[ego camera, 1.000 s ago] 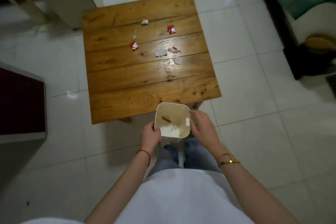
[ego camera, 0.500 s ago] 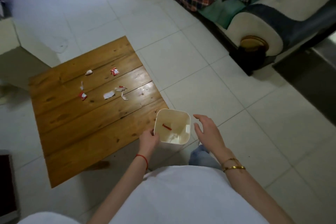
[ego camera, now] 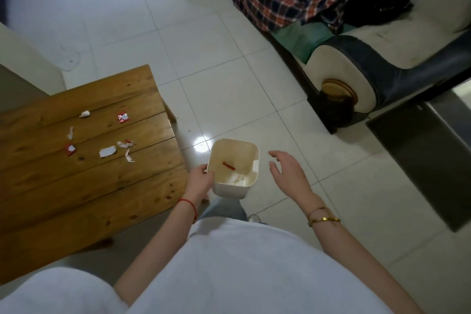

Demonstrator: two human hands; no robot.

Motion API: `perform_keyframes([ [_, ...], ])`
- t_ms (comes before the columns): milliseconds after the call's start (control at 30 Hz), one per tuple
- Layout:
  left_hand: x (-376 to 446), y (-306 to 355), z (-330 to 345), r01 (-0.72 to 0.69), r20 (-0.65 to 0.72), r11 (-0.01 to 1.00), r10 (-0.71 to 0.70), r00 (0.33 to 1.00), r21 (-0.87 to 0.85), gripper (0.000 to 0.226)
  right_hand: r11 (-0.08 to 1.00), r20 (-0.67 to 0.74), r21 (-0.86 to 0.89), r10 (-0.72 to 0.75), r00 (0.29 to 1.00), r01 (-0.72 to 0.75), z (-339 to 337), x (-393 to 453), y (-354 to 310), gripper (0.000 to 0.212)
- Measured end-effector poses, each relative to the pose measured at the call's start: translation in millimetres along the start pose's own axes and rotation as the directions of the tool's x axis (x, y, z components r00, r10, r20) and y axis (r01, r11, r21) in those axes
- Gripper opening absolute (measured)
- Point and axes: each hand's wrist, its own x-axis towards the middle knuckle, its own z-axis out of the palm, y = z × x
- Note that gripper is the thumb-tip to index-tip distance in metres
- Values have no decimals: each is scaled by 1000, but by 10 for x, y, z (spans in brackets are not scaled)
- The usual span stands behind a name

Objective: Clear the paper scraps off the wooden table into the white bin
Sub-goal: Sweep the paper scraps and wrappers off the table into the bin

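White bin (ego camera: 251,158) of smooth plastic, square with rounded corners, held just off the bench's (ego camera: 76,186) right edge over glossy pale floor tiles (ego camera: 216,71). Left hand (ego camera: 200,181) with grip closed on the bin's near-left rim; right hand (ego camera: 288,169) at 3 o'clock of the bin, fingers spread wide, holding nothing, clear of the rim. Inside the bin — a red strip (ego camera: 228,166) and crumpled white paper (ego camera: 238,178). Bench of knotty varnished planks, straight-edged. Paper scraps (ego camera: 108,151) strewn on its far part at 10 o'clock of the bin — torn white bits, one small white ball (ego camera: 84,114), two red-and-silver wrappers (ego camera: 123,117). Near planks bare. Open tiles from 12 to 3 o'clock of the bin. Sofa (ego camera: 382,58) with rolled cream-and-dark arm at 2 o'clock, plaid cloth (ego camera: 275,0) heaped on it.
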Motion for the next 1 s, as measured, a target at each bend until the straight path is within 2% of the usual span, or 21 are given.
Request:
perform_keyframes([
  [233, 805, 379, -15, 52, -90, 994, -61, 994, -100, 24, 995, 85, -28, -94, 992, 97, -149, 1205, -61, 35],
  [333, 1223, 538, -61, 115, -120, 979, -136, 983, -166, 27, 986, 135, -44, -153, 979, 160, -185, 1871, -208, 35],
  [600, 2134, 980, -404, 238, -202, 926, -303, 931, -293, 30, 924, 301, -107, -321, 898, 367, -130, 3508, -890, 37],
  [833, 2630, 1247, -643, 307, -271, 826, -468, 841, -472, 30, 821, 492, -98, -451, 745, 562, 147, 4606, -1544, 37],
  [1000, 2831, 1376, -614, 341, -286, 697, -617, 733, -630, 30, 699, 641, -39, -531, 554, 714, 362, 5167, -2008, 36],
])
